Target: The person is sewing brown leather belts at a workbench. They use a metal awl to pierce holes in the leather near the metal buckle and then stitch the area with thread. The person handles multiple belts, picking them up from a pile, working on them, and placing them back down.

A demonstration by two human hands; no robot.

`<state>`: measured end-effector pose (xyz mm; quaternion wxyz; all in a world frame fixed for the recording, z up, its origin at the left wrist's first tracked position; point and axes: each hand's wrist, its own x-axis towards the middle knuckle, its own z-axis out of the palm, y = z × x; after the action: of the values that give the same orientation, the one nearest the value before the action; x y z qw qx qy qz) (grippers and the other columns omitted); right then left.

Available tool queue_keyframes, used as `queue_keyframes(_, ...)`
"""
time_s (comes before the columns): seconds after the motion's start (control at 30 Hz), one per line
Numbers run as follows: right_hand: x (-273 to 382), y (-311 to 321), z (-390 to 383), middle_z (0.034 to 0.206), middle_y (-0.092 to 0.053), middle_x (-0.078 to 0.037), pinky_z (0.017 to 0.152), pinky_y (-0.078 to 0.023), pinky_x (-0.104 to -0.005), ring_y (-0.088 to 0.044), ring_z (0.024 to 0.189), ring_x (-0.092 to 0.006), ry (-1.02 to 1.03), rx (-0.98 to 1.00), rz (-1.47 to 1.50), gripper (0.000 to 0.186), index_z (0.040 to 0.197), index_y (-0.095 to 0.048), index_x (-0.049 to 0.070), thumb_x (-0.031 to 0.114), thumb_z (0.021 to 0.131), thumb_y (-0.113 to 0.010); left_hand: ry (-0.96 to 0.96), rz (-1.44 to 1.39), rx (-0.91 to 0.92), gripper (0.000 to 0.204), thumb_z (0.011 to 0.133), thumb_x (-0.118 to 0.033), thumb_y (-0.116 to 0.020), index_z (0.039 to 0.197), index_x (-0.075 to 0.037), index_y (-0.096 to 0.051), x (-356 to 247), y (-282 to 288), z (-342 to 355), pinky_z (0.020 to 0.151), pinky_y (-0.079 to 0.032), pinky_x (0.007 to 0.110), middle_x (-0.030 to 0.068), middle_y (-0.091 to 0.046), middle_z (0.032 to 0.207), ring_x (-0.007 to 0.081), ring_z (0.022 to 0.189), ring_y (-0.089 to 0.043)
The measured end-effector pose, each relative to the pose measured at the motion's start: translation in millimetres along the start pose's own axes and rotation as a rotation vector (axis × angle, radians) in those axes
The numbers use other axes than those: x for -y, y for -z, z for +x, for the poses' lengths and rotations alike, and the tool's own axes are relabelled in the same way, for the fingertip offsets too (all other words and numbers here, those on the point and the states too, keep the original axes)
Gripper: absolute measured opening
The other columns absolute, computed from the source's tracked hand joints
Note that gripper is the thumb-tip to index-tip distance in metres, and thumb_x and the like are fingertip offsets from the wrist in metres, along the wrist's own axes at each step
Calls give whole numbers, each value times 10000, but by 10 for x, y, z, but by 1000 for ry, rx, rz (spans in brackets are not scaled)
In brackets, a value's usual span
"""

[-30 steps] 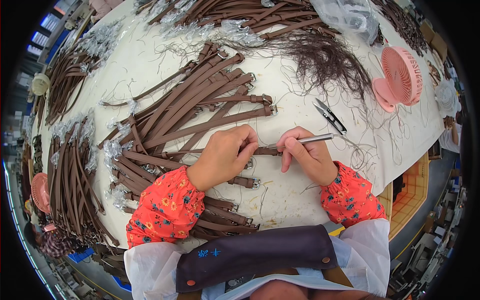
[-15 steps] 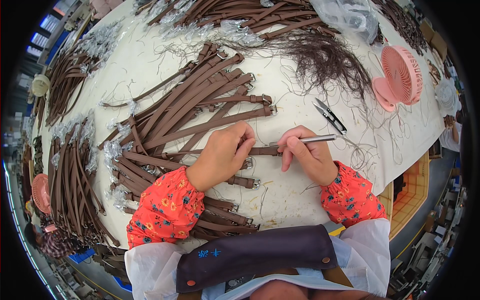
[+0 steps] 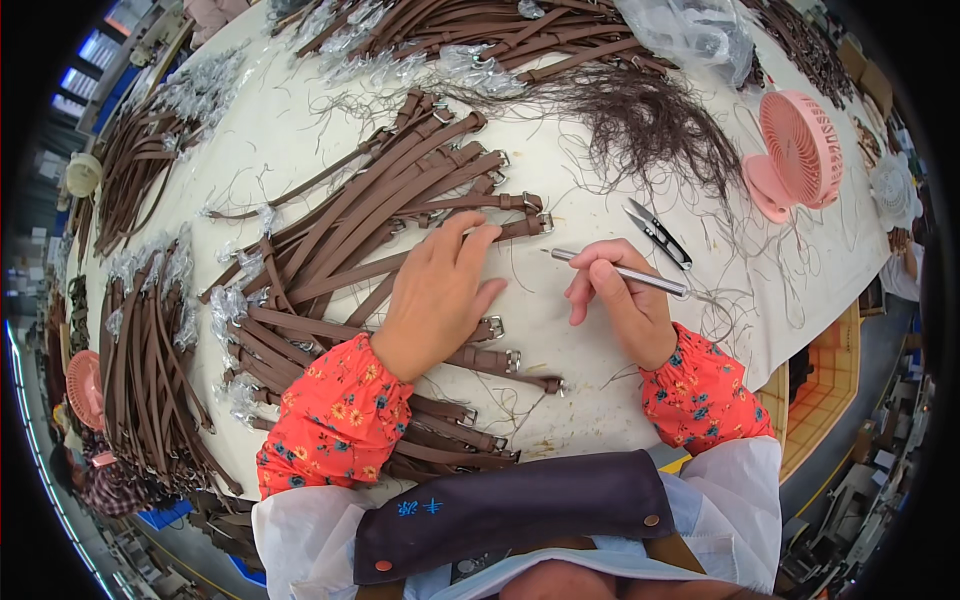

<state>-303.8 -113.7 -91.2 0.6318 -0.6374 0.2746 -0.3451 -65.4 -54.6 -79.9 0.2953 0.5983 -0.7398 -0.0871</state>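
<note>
My left hand (image 3: 432, 292) lies over a pile of brown buckled straps (image 3: 385, 205), its fingers spread toward the far side. The fingertips are at a strap (image 3: 518, 229) that ends in a silver buckle; whether they touch it I cannot tell. In my right hand (image 3: 632, 312) is a slim pen-like metal tool (image 3: 655, 281), gripped between thumb and fingers, with its narrow tip pointing left. One strap end (image 3: 538, 382) sticks out nearer to me, below my left hand. Black-handled thread snips (image 3: 660, 236) lie just beyond my right hand.
A heap of loose dark threads (image 3: 655, 125) spreads across the far table. The pink fan (image 3: 795, 160) stands at the right. More strap bundles, with clear plastic wrapping, lie at the far side (image 3: 490, 35) and left (image 3: 145, 365). A yellowish crate (image 3: 820, 390) sits beyond the table's right edge.
My left hand has moved away from me and its fingers have opened out. The strap that was between my hands now lies nearer to me. My right hand has shifted slightly, tilting the tool.
</note>
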Motion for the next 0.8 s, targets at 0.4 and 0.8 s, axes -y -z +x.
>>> queue_keyframes(0.4,56,-38,24,746,-615,-34,881,-532,-329,-615,647,-104,-72,-14,108,296,1105,-580,14,275,1101,-441,111,-405,270,309,814,-65,-803,1085,-80,-656,-11,52,-22,572,-480,296,51,-601,947,133,603,-538)
queue_keyframes(0.8,77,10,8,609,-613,2,672,-431,-244,-561,581,-59,-205,107,9,329,1033,-621,24,298,1093,-450,56,-369,243,66,893,-65,-718,941,-29,-690,-7,26,-28,615,-496,318,99,-652,825,225,673,-638)
